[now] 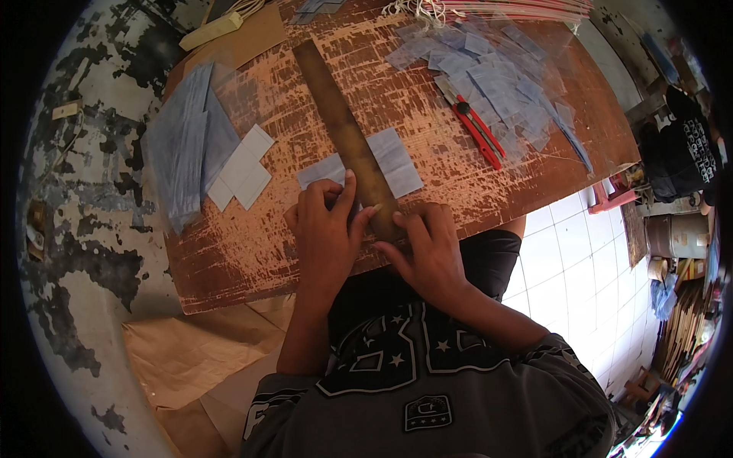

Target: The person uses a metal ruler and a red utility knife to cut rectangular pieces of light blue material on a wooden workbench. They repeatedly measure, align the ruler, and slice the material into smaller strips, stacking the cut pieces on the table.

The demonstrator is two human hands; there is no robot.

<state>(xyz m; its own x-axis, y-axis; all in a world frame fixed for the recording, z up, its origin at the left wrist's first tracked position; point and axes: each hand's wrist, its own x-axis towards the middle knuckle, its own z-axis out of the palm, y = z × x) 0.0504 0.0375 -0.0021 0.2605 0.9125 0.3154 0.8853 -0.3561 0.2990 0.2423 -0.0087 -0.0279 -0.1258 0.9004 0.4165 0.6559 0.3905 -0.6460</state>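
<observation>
Where the two hands meet at the centre of the frame, I log the following.

Ruler: a long brown wooden ruler (347, 137) lies flat on the board, running from upper centre down to the middle of the frame, its near end under both hands.
Sheet under ruler: a pale blue-grey plastic sheet (393, 162) lies across the board at centre, the ruler crossing over it; it shows on both sides of the ruler.
Left hand: my left hand (327, 237) rests just left of the ruler's near end, fingers spread and pressing on the ruler's edge and on the sheet; it clasps nothing.
Right hand: my right hand (427, 248) sits just right of the ruler's near end, fingertips down on the end of the ruler; I see nothing gripped.
Hands together: side by side, almost touching, at the near edge of the board.
Cutter: a red utility knife (479, 131) lies right of the ruler, apart from both hands.
Cut pieces: a loose heap of clear squares (496, 76) at upper right.
White squares: a few pale squares (243, 169) left of centre.
Stack: bluish sheets (183, 153) at left.
Board: a worn red-brown wooden board (244, 252) carries it all.
</observation>
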